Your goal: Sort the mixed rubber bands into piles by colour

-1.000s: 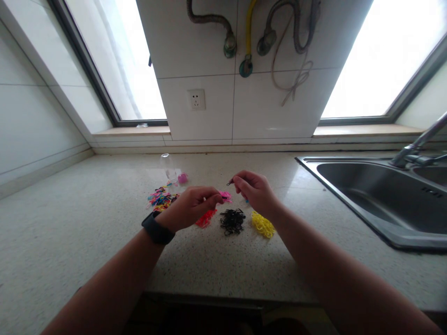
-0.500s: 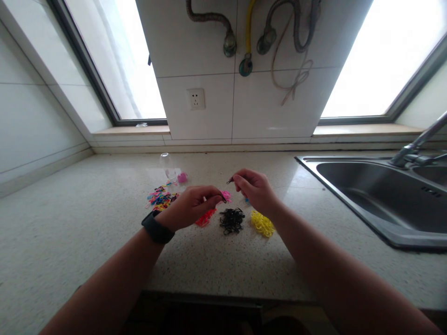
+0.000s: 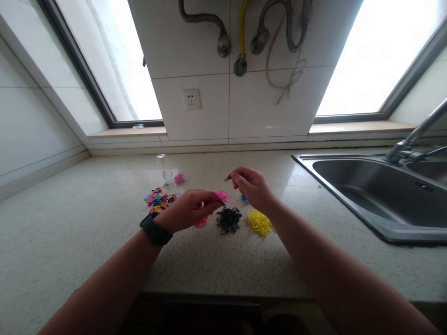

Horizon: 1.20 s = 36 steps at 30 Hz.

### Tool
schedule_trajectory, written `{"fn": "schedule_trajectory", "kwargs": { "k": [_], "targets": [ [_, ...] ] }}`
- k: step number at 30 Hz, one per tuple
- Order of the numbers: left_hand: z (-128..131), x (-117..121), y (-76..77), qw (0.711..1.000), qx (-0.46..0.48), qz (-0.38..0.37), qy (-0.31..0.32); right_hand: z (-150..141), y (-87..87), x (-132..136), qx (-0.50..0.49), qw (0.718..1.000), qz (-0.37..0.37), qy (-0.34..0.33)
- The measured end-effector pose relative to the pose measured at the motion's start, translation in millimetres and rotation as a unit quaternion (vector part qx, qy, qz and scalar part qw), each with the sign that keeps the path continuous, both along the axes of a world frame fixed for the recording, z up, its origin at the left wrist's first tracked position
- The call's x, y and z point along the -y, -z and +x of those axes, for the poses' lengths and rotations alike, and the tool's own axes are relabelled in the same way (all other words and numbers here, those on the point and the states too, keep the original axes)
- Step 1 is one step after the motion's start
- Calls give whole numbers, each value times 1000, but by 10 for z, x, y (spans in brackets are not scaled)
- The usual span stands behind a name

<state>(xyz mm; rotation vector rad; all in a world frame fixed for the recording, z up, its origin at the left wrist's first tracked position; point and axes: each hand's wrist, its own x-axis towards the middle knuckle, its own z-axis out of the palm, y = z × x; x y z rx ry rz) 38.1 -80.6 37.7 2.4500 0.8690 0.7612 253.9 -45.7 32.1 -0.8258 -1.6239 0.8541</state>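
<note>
Two hands are seen mid-frame: one dark band (image 3: 222,203) is pinched in the left hand (image 3: 195,208), one dark loop (image 3: 226,178) in the right hand (image 3: 252,185). Five single-coloured piles are counted near the centre: one pink pile (image 3: 220,195), one red pile (image 3: 201,221), one black pile (image 3: 228,220), one yellow pile (image 3: 259,223), one blue pile (image 3: 244,198). Left of centre, one mixed pile (image 3: 159,201) and one clear container (image 3: 162,164) are shown. One socket (image 3: 192,99) is set at upper centre; one sink (image 3: 366,197) is cut off at the right edge.

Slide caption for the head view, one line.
Left hand pinches a dark band, right hand a dark piece, over a counter with a black pile and yellow pile.
</note>
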Motion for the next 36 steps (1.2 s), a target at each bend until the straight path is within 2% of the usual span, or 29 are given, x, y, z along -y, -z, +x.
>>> {"fn": "schedule_trajectory", "kwargs": {
  "k": [7, 13, 23, 29, 36],
  "targets": [
    [31, -47, 85, 994, -86, 62, -1, -3, 0, -5, 10, 1000, 0, 2],
    [40, -90, 157, 987, -124, 91, -49, 3, -10, 4, 11, 1000, -10, -3],
    [111, -123, 239, 968, -199, 132, -83, 6, 25, -36, 19, 1000, -2, -9],
    [65, -129, 202, 957, -247, 140, -54, 2, 18, -32, 24, 1000, 2, -13],
    [28, -136, 197, 956, -251, 149, -30, 12, 19, -25, 26, 1000, -8, -15]
  ]
}}
